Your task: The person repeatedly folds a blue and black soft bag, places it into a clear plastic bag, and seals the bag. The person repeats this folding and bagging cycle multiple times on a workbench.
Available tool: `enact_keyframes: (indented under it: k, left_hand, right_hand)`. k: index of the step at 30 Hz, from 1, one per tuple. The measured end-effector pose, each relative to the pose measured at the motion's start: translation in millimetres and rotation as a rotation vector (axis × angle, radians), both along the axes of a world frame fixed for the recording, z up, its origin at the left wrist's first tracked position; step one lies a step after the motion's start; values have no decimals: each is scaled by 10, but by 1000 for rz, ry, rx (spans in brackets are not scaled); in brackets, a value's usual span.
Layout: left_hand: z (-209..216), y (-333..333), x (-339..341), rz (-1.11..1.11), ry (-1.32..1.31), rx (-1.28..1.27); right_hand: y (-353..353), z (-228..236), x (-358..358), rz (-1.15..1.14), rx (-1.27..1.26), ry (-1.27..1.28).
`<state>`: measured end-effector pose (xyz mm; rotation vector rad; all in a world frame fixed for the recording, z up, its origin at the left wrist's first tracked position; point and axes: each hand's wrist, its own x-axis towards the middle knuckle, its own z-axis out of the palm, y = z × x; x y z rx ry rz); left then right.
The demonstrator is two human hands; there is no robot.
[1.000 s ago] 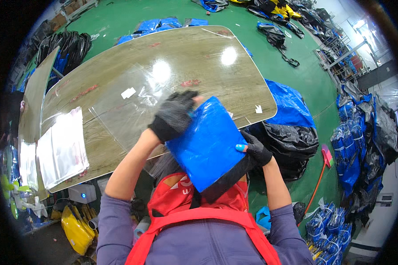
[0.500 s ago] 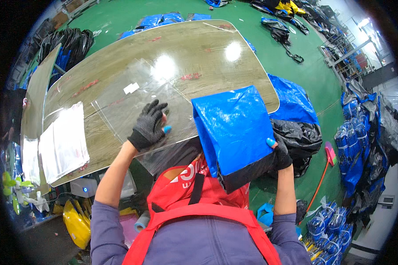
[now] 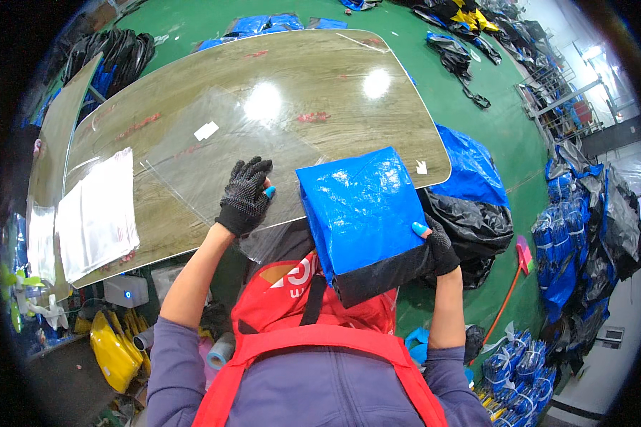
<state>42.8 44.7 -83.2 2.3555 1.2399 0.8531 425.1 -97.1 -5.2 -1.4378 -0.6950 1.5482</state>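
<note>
My right hand (image 3: 440,247), in a black dotted glove with a blue thumb cover, grips the right side of a folded blue tarp sheet (image 3: 367,213) with a black lower edge. The thumb presses on top; the fingers under it are hidden. The sheet overlaps the near edge of the table (image 3: 356,78), its front part hanging over my red apron (image 3: 278,292). My left hand (image 3: 246,196), gloved alike, rests with fingers stretched on a clear plastic bag (image 3: 199,156) left of the sheet. A white label (image 3: 206,131) lies on that bag.
A stack of clear bags (image 3: 100,213) lies at the table's left end. Blue and black bundles (image 3: 470,213) stand beyond the right edge. An orange-handled broom (image 3: 509,299) and tied blue bundles (image 3: 520,363) are at right. Yellow bags (image 3: 114,352) sit below left.
The folded blue sheet has shifted slightly left and down with my right hand, uncovering a white scrap on the table's right side. My left hand stays on the clear bag with its fingers closer together.
</note>
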Motion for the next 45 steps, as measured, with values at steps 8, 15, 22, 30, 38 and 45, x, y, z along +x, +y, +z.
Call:
enact_keyframes:
  k: [8, 15, 22, 30, 38, 45]
  left_hand:
    - [-35, 70, 37, 45, -51, 59]
    - [142, 107, 1, 46, -478, -510]
    - [624, -298, -253, -246, -176, -67]
    - [734, -624, -157, -141, -28, 20]
    - [701, -671, -122, -102, -69, -34]
    - [666, -676, -86, -70, 172, 49]
  right_hand:
    - [80, 97, 21, 4, -19, 46]
    - [-15, 97, -669, 130, 154, -195]
    - [132, -709, -1140, 324, 358, -351]
    - [1139, -766, -1107, 657, 729, -418]
    - [1226, -688, -1079, 704, 281, -193]
    - [920, -624, -1042, 417, 314, -225]
